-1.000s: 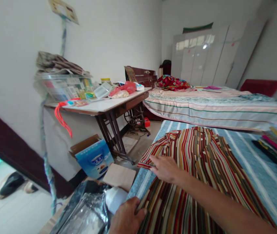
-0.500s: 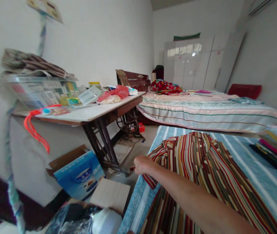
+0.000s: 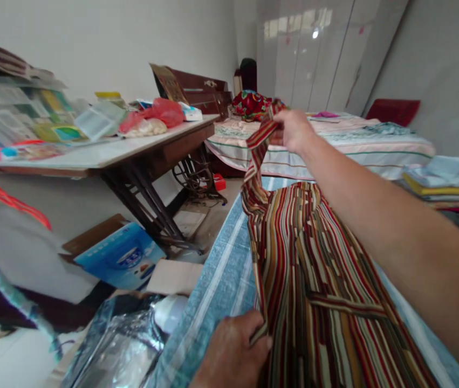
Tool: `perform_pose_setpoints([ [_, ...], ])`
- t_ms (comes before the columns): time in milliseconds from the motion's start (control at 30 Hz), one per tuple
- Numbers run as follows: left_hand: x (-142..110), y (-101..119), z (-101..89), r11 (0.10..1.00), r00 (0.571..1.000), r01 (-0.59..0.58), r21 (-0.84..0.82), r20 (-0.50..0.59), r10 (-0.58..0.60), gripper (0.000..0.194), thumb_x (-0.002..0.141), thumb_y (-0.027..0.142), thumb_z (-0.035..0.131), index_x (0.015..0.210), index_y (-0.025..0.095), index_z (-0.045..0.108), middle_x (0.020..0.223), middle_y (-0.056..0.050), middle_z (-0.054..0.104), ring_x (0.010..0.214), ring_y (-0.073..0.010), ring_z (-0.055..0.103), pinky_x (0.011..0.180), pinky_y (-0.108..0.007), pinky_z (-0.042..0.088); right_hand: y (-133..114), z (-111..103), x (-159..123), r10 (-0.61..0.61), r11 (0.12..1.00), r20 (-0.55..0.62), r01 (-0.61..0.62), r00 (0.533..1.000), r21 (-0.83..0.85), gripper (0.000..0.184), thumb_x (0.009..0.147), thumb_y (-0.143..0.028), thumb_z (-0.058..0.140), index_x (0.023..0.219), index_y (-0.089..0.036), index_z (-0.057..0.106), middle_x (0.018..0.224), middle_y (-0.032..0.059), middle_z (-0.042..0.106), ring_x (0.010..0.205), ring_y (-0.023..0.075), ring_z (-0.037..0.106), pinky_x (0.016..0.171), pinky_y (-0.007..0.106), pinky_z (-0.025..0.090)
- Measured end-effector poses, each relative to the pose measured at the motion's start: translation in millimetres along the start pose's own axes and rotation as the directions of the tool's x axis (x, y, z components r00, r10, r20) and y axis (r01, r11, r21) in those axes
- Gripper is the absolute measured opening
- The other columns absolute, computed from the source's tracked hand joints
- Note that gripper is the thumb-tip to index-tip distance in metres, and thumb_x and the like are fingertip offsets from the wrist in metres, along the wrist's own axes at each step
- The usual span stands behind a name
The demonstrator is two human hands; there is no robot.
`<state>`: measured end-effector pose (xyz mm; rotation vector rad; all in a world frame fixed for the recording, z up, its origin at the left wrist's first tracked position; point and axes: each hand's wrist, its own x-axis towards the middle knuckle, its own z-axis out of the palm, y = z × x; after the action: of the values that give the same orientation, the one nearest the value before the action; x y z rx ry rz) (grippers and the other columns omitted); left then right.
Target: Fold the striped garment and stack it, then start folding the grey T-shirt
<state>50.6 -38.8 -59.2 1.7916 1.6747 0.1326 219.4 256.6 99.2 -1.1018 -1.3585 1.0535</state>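
A dress (image 3: 294, 258) with red, brown, cream and black stripes lies spread over a blue bed cover (image 3: 213, 269) with white lines. My right hand (image 3: 294, 129) is closed on its sleeve (image 3: 259, 145), which rises off the bed in a twisted strip. Low in the view, my left hand (image 3: 237, 345) pinches the dress's left side edge between thumb and fingers. A narrow striped band (image 3: 346, 306) crosses the middle of the dress. The lower end of the dress runs out of view.
To the left stands a sewing-machine table (image 3: 103, 153) loaded with bags and boxes. A blue carton (image 3: 122, 261), a white bottle (image 3: 170, 312) and shiny plastic wrap (image 3: 132, 339) lie beside the bed. Folded clothes (image 3: 447, 183) are stacked at right; a second bed (image 3: 354, 145) is behind.
My right hand has taken hold of the sleeve and lifted it up and away from the bed. My left hand, nearly out of view half a second ago, now shows gripping the side edge.
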Motion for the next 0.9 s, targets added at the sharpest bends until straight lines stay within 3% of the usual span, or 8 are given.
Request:
perform_pose_setpoints([
  [100, 9.8, 32.9, 21.2, 0.993, 0.987, -0.119, -0.016, 0.107, 0.120, 0.019, 0.075, 0.022, 0.050, 0.057, 0.019, 0.044, 0.055, 0.004, 0.045, 0.057, -0.0111, 0.045, 0.052, -0.023, 0.026, -24.5, -64.2, -7.6, -0.052, 0.986, -0.128, 0.071, 0.990, 0.148, 0.028, 0.091, -0.013, 0.025, 0.071, -0.011, 0.044, 0.080, 0.0036, 0.061, 0.074, 0.0040, 0.056, 0.074, 0.024, 0.043],
  [167, 18.2, 48.2, 38.6, 0.981, 0.968, -0.192, 0.002, 0.166, 0.189, 0.017, 0.075, 0.022, 0.050, 0.059, 0.019, 0.049, 0.056, 0.003, 0.048, 0.058, -0.0115, 0.047, 0.052, -0.023, 0.027, -27.3, -103.0, -18.4, -0.048, 0.981, -0.185, 0.081, 0.982, 0.176, 0.036, 0.089, -0.012, 0.018, 0.062, -0.009, 0.042, 0.091, 0.0084, 0.062, 0.084, 0.0054, 0.057, 0.072, 0.023, 0.040],
  [300, 30.9, 64.1, 69.2, 0.959, 0.956, -0.239, 0.152, 0.208, 0.205, 0.012, 0.075, 0.020, 0.051, 0.065, 0.017, 0.057, 0.062, 0.000, 0.054, 0.062, -0.0132, 0.051, 0.054, -0.024, 0.028, -5.7, -165.0, -44.9, 0.029, 0.985, -0.242, 0.013, 0.970, 0.170, 0.044, 0.083, -0.012, 0.011, 0.048, -0.004, 0.037, 0.105, 0.0163, 0.058, 0.096, 0.0118, 0.056, 0.065, 0.026, 0.037],
  [400, 33.6, 66.1, 81.7, 0.953, 0.963, -0.211, 0.217, 0.215, 0.164, 0.009, 0.074, 0.019, 0.053, 0.068, 0.017, 0.059, 0.062, 0.000, 0.055, 0.062, -0.0128, 0.051, 0.054, -0.023, 0.029, 18.7, -196.2, -61.3, 0.094, 0.990, -0.241, -0.065, 0.966, 0.125, 0.044, 0.082, -0.014, 0.014, 0.044, -0.003, 0.034, 0.105, 0.0210, 0.058, 0.100, 0.0169, 0.056, 0.062, 0.027, 0.037],
  [567, 32.3, 64.1, 84.2, 0.950, 0.967, -0.205, 0.238, 0.196, 0.160, 0.009, 0.072, 0.022, 0.052, 0.065, 0.018, 0.056, 0.059, 0.003, 0.049, 0.059, -0.0114, 0.047, 0.053, -0.022, 0.027, 40.5, -221.6, -75.4, 0.095, 0.995, -0.254, -0.086, 0.963, 0.047, 0.048, 0.083, -0.017, 0.014, 0.043, -0.001, 0.034, 0.108, 0.0250, 0.057, 0.099, 0.0165, 0.057, 0.065, 0.029, 0.039],
  [733, 26.0, 73.8, 75.2, 0.951, 0.973, -0.187, 0.248, 0.178, 0.145, 0.011, 0.074, 0.019, 0.048, 0.065, 0.018, 0.055, 0.061, 0.002, 0.051, 0.061, -0.0118, 0.048, 0.056, -0.023, 0.030, 27.2, -228.6, -78.8, 0.096, 0.995, -0.276, -0.084, 0.956, 0.053, 0.058, 0.085, -0.017, 0.004, 0.041, 0.001, 0.039, 0.103, 0.0198, 0.062, 0.100, 0.0140, 0.056, 0.069, 0.028, 0.039],
  [900, 15.9, 88.8, 73.4, 0.917, 0.981, -0.181, 0.354, 0.133, 0.142, 0.012, 0.078, 0.024, 0.047, 0.078, 0.019, 0.059, 0.070, -0.002, 0.061, 0.071, -0.0170, 0.058, 0.063, -0.027, 0.036, 12.8, -241.0, -81.3, -0.129, 0.982, -0.383, 0.063, 0.915, -0.180, 0.058, 0.084, -0.015, 0.001, 0.036, -0.004, 0.033, 0.102, 0.0173, 0.064, 0.095, 0.0134, 0.059, 0.062, 0.028, 0.038],
])
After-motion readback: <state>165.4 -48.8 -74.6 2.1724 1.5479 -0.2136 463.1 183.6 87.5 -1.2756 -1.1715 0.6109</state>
